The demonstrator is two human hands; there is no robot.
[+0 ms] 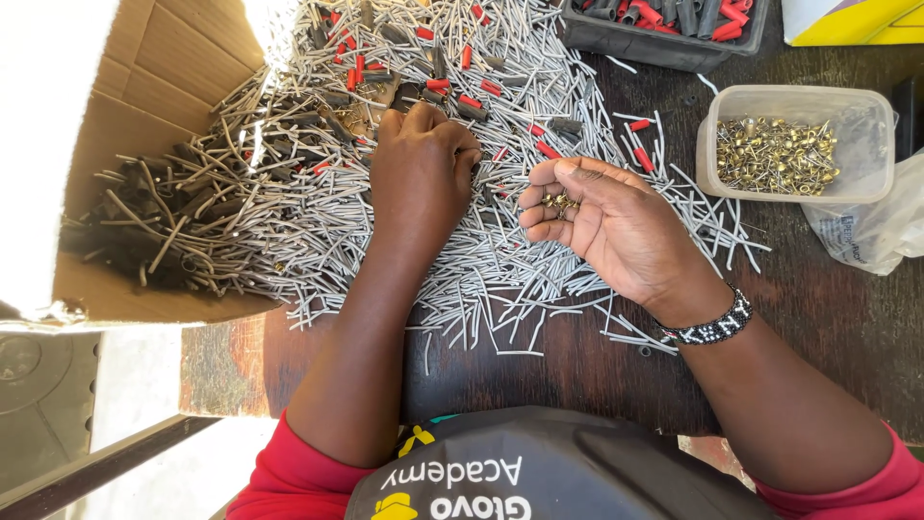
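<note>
Grey tubes cover the dark wooden table.

Cardboard box left of pin pile, tub right.

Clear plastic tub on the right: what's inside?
The clear plastic tub holds a loose heap of small brass-coloured metal pieces, filling only the lower part. Pieces lower in the heap are covered by those on top.

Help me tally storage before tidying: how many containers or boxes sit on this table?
3 clearly: a cardboard box at left holding assembled pieces, a dark tray at the top with red and black sleeves, and a clear plastic tub of brass pins at right. Others may lie outside the frame.
</note>
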